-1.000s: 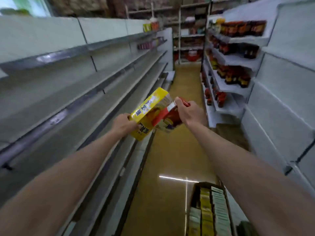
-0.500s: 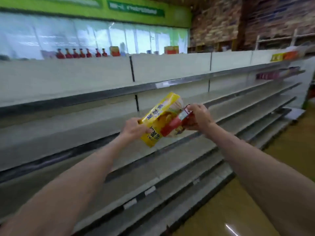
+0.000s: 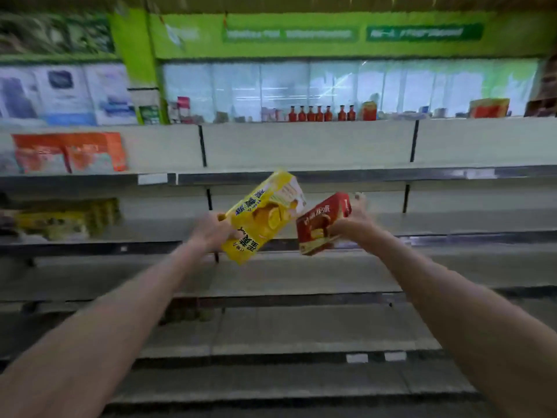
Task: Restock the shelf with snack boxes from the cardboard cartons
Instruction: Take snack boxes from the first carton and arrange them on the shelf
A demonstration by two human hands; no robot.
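Observation:
My left hand (image 3: 211,233) grips a tilted yellow snack box (image 3: 263,215) by its lower left side. A smaller red snack box (image 3: 321,224) is held in my right hand (image 3: 351,226), which grips it from the right. The two boxes are apart, side by side, in front of the grey shelf (image 3: 301,267) with several bare tiers. The cardboard cartons are out of view. The picture is blurred by motion.
Orange packets (image 3: 69,152) stand on the upper left tier, and yellow boxes (image 3: 66,220) fill the tier below them. Red bottles (image 3: 319,113) line the shelf top. A green wall with signs runs behind.
The view has swung left from the aisle to face the shelf. The two boxes, overlapping before, are now separated, with the red one moved to the right.

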